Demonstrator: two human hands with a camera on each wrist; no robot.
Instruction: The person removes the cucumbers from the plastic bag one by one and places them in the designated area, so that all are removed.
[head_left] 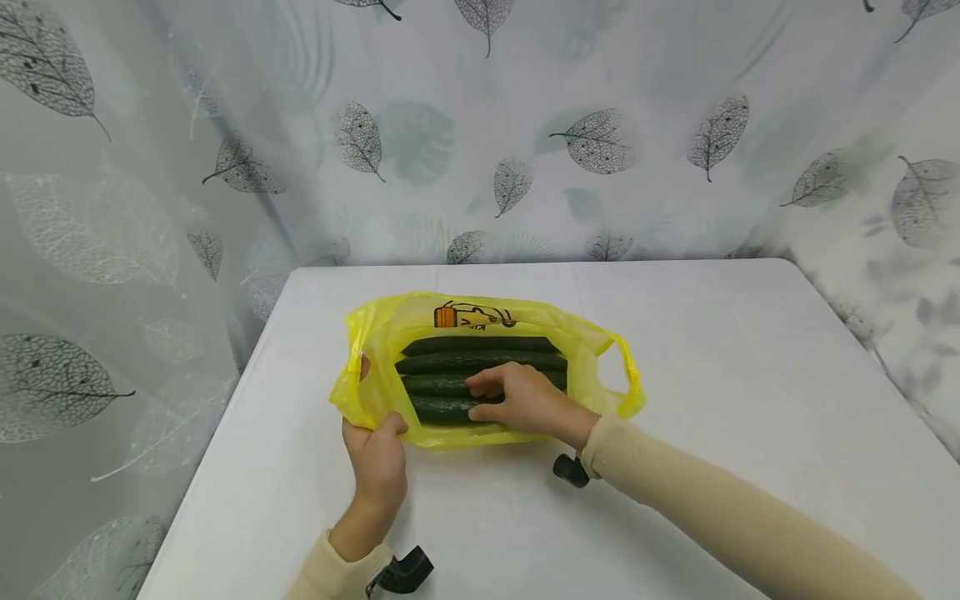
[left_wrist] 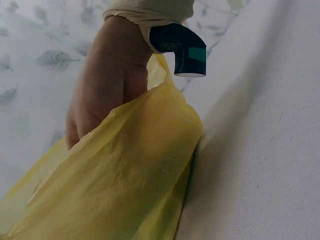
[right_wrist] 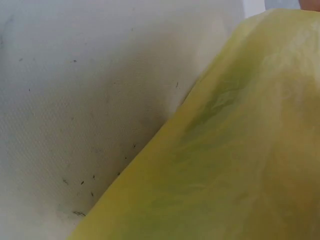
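Observation:
A yellow plastic bag (head_left: 495, 435) lies on its side with its mouth spread, and several dark green cucumbers (head_left: 442, 363) lie side by side in it. At the bag's left edge my left hand (head_left: 377, 462) grips the plastic, thumb over the near rim. In the left wrist view the bag (left_wrist: 150, 165) hides part of the left hand (left_wrist: 107, 82). My right hand (head_left: 525, 400) reaches into the mouth over the nearer cucumbers. Its thumb and fingers are bent and apart, with the tips at the cucumbers' tops. Only the bag's outside (right_wrist: 240, 135) fills the right wrist view.
The bag stands on a white table (head_left: 720, 375) with its far edge against a leaf-patterned curtain (head_left: 600, 142). A looped bag handle (head_left: 636, 387) sticks out on the right. Dark wrist cameras (head_left: 405, 570) hang below both sleeves.

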